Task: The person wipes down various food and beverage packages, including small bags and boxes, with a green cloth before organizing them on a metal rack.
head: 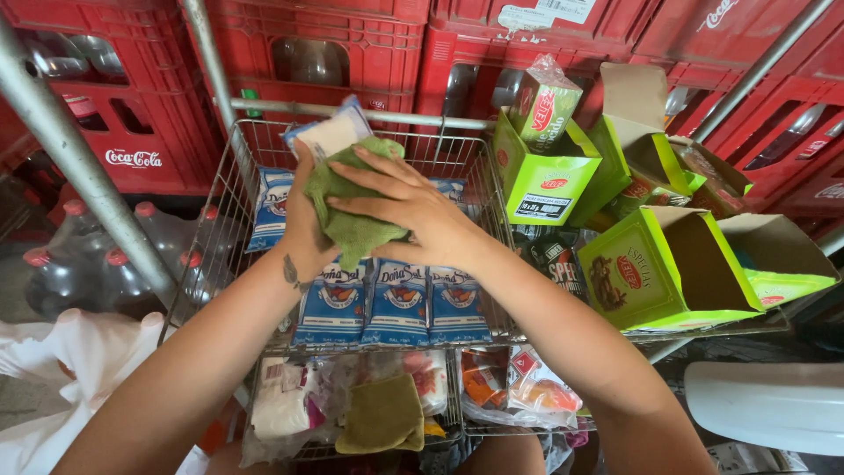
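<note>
Green cloth (352, 220), soft and light, is pressed by the right hand (413, 211) against a white-and-blue packet (332, 134) that the left hand (303, 230) grips above the wire basket (230, 193); the packet is probably slippery, best held by its edges.

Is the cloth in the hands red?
No, the cloth pressed between the left hand and right hand is green.
</note>
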